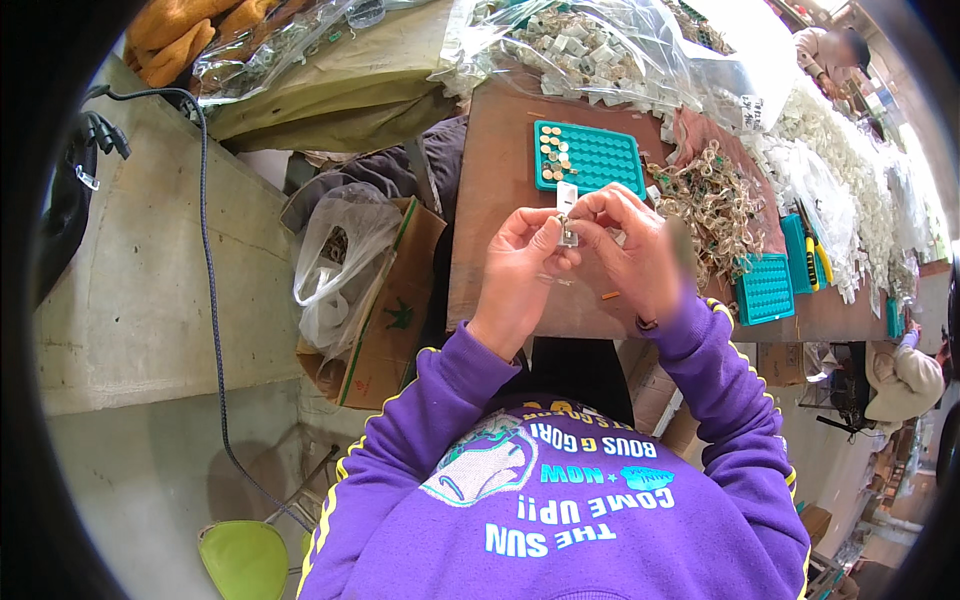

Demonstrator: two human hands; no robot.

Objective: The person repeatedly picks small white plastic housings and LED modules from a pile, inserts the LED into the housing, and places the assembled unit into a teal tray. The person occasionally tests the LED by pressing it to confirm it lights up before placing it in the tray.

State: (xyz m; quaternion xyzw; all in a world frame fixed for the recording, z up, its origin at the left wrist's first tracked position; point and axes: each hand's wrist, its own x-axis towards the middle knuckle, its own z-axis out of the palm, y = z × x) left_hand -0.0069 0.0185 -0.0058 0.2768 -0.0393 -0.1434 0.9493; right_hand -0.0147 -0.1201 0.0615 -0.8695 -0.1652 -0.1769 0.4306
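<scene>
Both my hands meet over the front part of the brown table [500, 150]. Between their fingertips is a small clear and white plastic case [567, 196], its white flap pointing away from me. My left hand [520, 275] pinches its left side with thumb and fingers. From the right, my right hand [630, 255] closes its fingers on the same piece; a small dark bit shows at the pinch, too small to name. Just beyond my fingers lies a teal dimpled tray [615, 160], with several pale round discs in its left part.
Right of my hands is a tangled heap of brownish stringy pieces [715, 205], then a second teal tray [765, 290] and yellow-handled pliers [811, 264]. Clear plastic pieces [580, 55] pile up at the back. A cardboard box [395, 300] stands left. Two other people sit at far right.
</scene>
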